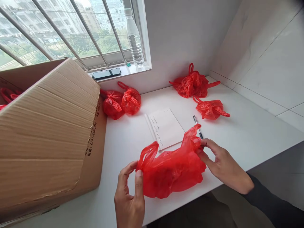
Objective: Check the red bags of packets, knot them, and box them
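Observation:
An untied red plastic bag [173, 174] lies near the front edge of the white table [123, 142], its handles spread to both sides. At its left side is my left hand [130, 186], thumb and index finger closed on the plastic below the left handle. My right hand [218, 161] pinches the bag's upper right part between thumb and fingers. Dark contents show faintly through the red film, too unclear to name. Just behind the bag lie a notebook [165, 128] with handwriting and a pen [198, 126].
A large open cardboard box [47, 133] with red bags inside stands at the left. Knotted red bags rest by the wall [131, 101] and at the back right [210, 109]. A phone [106, 73] and a water bottle [135, 41] are on the windowsill.

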Motion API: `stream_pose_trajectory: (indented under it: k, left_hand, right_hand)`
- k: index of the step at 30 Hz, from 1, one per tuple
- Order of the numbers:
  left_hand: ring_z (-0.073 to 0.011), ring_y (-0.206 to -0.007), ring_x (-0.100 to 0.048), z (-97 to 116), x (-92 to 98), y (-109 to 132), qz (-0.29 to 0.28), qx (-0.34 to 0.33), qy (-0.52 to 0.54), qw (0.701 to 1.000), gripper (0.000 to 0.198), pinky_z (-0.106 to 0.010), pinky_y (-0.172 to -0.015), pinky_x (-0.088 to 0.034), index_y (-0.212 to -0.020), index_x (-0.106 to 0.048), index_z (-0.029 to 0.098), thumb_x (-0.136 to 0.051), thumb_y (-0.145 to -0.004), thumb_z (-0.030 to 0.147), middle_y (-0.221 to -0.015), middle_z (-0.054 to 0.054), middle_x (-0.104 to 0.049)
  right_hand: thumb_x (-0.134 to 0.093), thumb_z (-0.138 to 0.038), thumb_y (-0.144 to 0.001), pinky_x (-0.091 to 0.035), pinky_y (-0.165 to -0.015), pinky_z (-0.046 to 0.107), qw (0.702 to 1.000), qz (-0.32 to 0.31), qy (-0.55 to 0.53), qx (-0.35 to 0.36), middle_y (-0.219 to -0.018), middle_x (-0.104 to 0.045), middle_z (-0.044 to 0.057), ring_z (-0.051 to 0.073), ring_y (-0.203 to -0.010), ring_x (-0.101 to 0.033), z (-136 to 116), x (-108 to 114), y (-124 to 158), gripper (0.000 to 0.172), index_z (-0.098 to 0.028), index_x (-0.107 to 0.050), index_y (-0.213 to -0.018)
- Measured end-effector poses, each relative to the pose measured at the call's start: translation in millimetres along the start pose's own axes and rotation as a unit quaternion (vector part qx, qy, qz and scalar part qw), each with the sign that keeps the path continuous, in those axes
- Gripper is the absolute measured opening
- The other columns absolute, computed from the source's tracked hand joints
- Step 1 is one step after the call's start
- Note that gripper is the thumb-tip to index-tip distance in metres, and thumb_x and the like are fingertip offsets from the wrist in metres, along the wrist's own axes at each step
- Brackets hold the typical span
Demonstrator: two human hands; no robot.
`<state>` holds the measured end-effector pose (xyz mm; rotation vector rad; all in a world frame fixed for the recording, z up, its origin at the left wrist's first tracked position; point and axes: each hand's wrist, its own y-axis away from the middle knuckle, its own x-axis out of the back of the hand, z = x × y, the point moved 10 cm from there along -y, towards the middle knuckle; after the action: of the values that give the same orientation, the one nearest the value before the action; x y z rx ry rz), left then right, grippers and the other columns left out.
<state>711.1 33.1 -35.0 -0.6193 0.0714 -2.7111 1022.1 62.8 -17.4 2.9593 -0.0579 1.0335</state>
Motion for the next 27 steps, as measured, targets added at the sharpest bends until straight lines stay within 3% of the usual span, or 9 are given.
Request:
stream_pose_trajectory:
  k: [3, 6, 8, 11, 15, 18, 21, 24, 27]
  left_hand:
    - [-0.0261, -0.117, -0.062, 33.9, -12.6, 6.4, -0.017, -0.088, -0.031, 0.996, 0.052, -0.040, -0.096, -0.053, -0.138, -0.056, 0.031, -0.068, -0.089, 0.044, -0.128, -0.007, -0.064]
    - [-0.0206, -0.093, -0.064, 50.4, -17.8, 7.0, -0.015, -0.111, -0.032, 0.993, 0.032, -0.031, -0.079, -0.054, -0.119, -0.067, 0.028, -0.070, -0.089, 0.039, -0.103, -0.004, -0.067]
    - [-0.0177, -0.084, -0.062, 46.7, -7.6, 2.5, 0.010, -0.078, -0.004, 0.997, 0.015, -0.028, -0.074, -0.051, -0.099, -0.070, 0.027, -0.068, -0.091, 0.040, -0.093, -0.001, -0.067]
    - [-0.0177, -0.087, -0.062, 33.5, 19.2, -2.5, 0.071, -0.006, 0.015, 0.997, 0.020, -0.029, -0.083, -0.047, -0.095, -0.071, 0.027, -0.066, -0.092, 0.046, -0.094, 0.000, -0.068]
    - [-0.0179, -0.092, -0.062, 42.9, 39.7, -0.9, 0.099, -0.030, 0.009, 0.995, 0.019, -0.029, -0.087, -0.049, -0.095, -0.073, 0.028, -0.064, -0.094, 0.044, -0.099, -0.001, -0.066]
    - [-0.0150, -0.081, -0.059, 54.2, 41.2, 2.8, 0.098, -0.077, 0.007, 0.992, 0.016, -0.026, -0.079, -0.051, -0.101, -0.075, 0.028, -0.063, -0.095, 0.037, -0.096, 0.000, -0.065]
    - [-0.0136, -0.076, -0.060, 56.3, 35.8, 4.0, 0.087, -0.088, 0.029, 0.992, 0.016, -0.023, -0.074, -0.052, -0.104, -0.077, 0.029, -0.065, -0.093, 0.033, -0.091, 0.001, -0.069]
    - [-0.0179, -0.087, -0.070, 53.9, 27.9, 4.9, 0.067, -0.065, 0.090, 0.992, 0.016, -0.026, -0.079, -0.057, -0.102, -0.079, 0.028, -0.069, -0.091, 0.033, -0.100, -0.001, -0.077]
    - [-0.0188, -0.079, -0.072, 51.7, 28.0, 9.0, 0.081, -0.030, 0.123, 0.989, 0.018, -0.030, -0.077, -0.060, -0.100, -0.080, 0.027, -0.071, -0.089, 0.039, -0.097, -0.002, -0.079]
  right_hand:
    - [-0.054, -0.051, -0.099, -0.046, -0.065, 0.029, 1.000, -0.012, 0.002, 0.019, -0.105, -0.063, 0.000, 0.018, -0.087, -0.059, -13.7, -6.2, 3.1, 0.025, -0.028, -0.057, -0.107]
    - [-0.053, -0.053, -0.100, -0.047, -0.074, 0.030, 0.999, -0.026, -0.016, 0.032, -0.088, -0.059, -0.003, 0.017, -0.080, -0.056, -24.3, -10.9, 3.8, 0.027, -0.027, -0.057, -0.093]
    - [-0.050, -0.054, -0.100, -0.045, -0.068, 0.030, 0.999, -0.013, -0.025, 0.017, -0.080, -0.055, -0.004, 0.016, -0.072, -0.052, -21.3, -4.9, 2.5, 0.031, -0.026, -0.056, -0.087]
    - [-0.050, -0.055, -0.100, -0.043, -0.062, 0.029, 0.999, 0.012, -0.034, -0.010, -0.081, -0.058, -0.003, 0.017, -0.075, -0.054, -9.8, 9.5, -0.2, 0.031, -0.026, -0.058, -0.089]
    - [-0.055, -0.053, -0.098, -0.049, -0.063, 0.030, 0.999, 0.038, -0.024, -0.019, -0.105, -0.068, 0.001, 0.021, -0.092, -0.064, -4.0, 22.6, -1.4, 0.028, -0.029, -0.061, -0.110]
    - [-0.061, -0.040, -0.097, -0.054, -0.087, 0.040, 0.986, 0.150, -0.032, 0.059, -0.130, -0.063, 0.004, 0.026, -0.114, -0.062, -26.3, 43.9, 7.8, 0.034, -0.033, -0.056, -0.130]
    - [-0.065, -0.015, -0.089, -0.050, -0.101, 0.047, 0.930, 0.255, -0.041, 0.262, -0.127, -0.062, 0.004, 0.026, -0.120, -0.059, -79.6, 60.7, 34.8, 0.047, -0.032, -0.057, -0.133]
    - [-0.060, -0.005, -0.089, -0.051, -0.102, 0.046, 0.892, 0.140, 0.055, 0.426, -0.121, -0.065, 0.006, 0.024, -0.117, -0.060, -132.4, 28.0, 45.1, 0.051, -0.027, -0.057, -0.134]
    - [-0.048, -0.011, -0.100, -0.045, -0.108, 0.049, 0.871, -0.008, 0.226, 0.436, -0.107, -0.070, 0.007, 0.023, -0.105, -0.064, -145.9, -20.3, 31.4, 0.030, -0.020, -0.060, -0.126]
